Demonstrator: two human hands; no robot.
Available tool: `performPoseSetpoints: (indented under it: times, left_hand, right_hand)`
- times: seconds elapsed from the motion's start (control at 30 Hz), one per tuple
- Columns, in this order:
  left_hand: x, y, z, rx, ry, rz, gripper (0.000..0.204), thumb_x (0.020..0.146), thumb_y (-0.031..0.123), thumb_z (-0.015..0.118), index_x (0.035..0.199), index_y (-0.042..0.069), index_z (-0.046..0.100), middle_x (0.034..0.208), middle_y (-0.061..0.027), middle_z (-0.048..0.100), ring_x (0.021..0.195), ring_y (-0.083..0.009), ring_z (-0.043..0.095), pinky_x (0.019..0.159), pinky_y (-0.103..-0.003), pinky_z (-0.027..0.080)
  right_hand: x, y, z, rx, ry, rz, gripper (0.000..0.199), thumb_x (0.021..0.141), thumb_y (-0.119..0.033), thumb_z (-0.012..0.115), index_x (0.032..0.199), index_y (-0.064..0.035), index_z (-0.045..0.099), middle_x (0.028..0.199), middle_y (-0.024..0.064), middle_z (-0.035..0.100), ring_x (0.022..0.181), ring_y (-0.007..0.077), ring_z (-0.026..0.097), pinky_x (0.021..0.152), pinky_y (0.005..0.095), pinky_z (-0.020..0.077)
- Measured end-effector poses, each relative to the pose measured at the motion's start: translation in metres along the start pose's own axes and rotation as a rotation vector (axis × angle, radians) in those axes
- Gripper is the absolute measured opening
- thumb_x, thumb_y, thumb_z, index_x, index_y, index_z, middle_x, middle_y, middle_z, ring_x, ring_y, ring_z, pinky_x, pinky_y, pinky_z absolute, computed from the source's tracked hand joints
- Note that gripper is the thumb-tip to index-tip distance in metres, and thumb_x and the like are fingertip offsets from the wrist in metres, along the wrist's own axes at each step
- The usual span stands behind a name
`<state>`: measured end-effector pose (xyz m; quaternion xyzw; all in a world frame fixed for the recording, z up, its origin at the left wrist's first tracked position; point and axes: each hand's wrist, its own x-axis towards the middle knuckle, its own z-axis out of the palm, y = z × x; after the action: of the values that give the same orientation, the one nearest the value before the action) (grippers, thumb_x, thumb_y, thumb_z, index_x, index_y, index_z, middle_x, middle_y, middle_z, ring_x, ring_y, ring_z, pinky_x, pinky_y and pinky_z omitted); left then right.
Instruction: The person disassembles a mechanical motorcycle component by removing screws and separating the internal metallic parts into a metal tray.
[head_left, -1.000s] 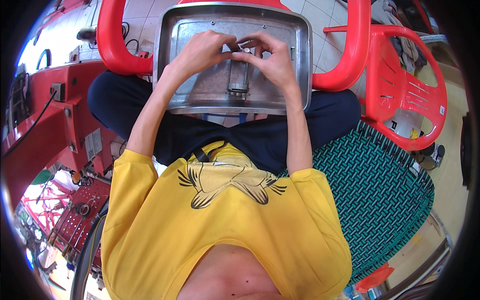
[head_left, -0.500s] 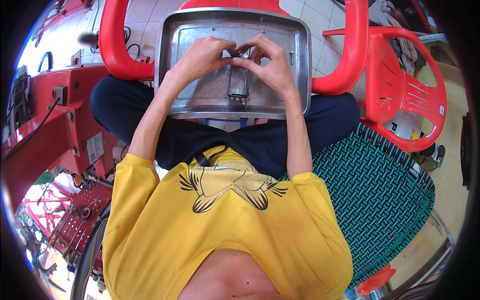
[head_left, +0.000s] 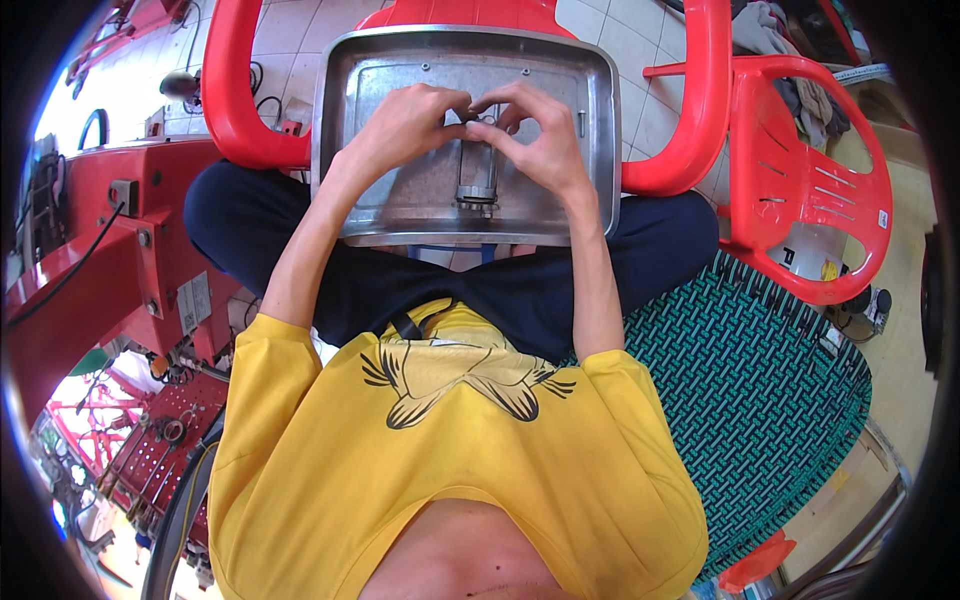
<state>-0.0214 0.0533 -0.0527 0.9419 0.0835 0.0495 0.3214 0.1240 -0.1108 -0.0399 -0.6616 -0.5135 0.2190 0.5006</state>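
Observation:
A shallow metal tray (head_left: 400, 205) lies in front of me, over my crossed legs. In it is a metal assembly (head_left: 477, 195) with a round, notched end toward me and straight rods running away from it. My left hand (head_left: 412, 118) is closed, its fingertips pinched at the assembly's far end. Opposite it, my right hand (head_left: 535, 125) curves its thumb and forefinger round to the same spot, with fingertips meeting the left ones. A small bright round piece (head_left: 487, 119) shows between the fingers, but most of what they grip there is hidden.
Small nuts (head_left: 426, 67) sit near the tray's far edge, and a bolt (head_left: 582, 122) lies at its right side. A red plastic chair (head_left: 690, 120) surrounds the tray. Another red chair (head_left: 815, 180) and a green woven seat (head_left: 750, 400) are on the right. Red machinery (head_left: 100, 220) stands left.
Both hands stay at the assembly's far end, with only slight shifts of the fingers. The whole view has moved a little; the assembly remains in its place in the tray.

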Motion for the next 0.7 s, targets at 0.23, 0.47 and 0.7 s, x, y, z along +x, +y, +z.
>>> performPoseSetpoints:
  times: [0.23, 0.47, 0.7]
  left_hand:
    - [0.0002, -0.0021, 0.0030, -0.011, -0.008, -0.020, 0.022, 0.089, 0.023, 0.076, 0.106, 0.010, 0.075, 0.100, -0.0099, 0.078, 0.086, -0.0322, 0.074, 0.079, -0.041, 0.058]
    - [-0.0001, -0.0013, 0.0016, 0.003, -0.003, -0.003, 0.024, 0.087, 0.019, 0.076, 0.108, 0.008, 0.075, 0.100, -0.0105, 0.078, 0.084, -0.0312, 0.074, 0.078, -0.042, 0.058]
    - [0.0000, -0.0008, 0.0029, -0.006, -0.011, -0.005, 0.028, 0.085, 0.013, 0.076, 0.111, 0.004, 0.073, 0.098, -0.0123, 0.077, 0.082, -0.0300, 0.073, 0.076, -0.041, 0.057]
  right_hand:
    - [0.0003, -0.0015, -0.0013, -0.013, 0.003, 0.069, 0.028, 0.079, -0.014, 0.088, 0.104, -0.0067, 0.076, 0.088, 0.0030, 0.073, 0.066, 0.0092, 0.064, 0.062, 0.0252, 0.0493]
    - [-0.0003, -0.0026, -0.0013, 0.154, -0.003, 0.146, 0.034, 0.077, -0.016, 0.090, 0.107, -0.0065, 0.075, 0.088, 0.0035, 0.074, 0.064, 0.0085, 0.064, 0.062, 0.0242, 0.0489]
    - [0.0006, 0.0023, -0.0012, -0.002, -0.012, 0.108, 0.037, 0.076, -0.016, 0.091, 0.108, -0.0066, 0.074, 0.089, 0.0038, 0.076, 0.061, 0.0073, 0.060, 0.060, 0.0236, 0.0472]
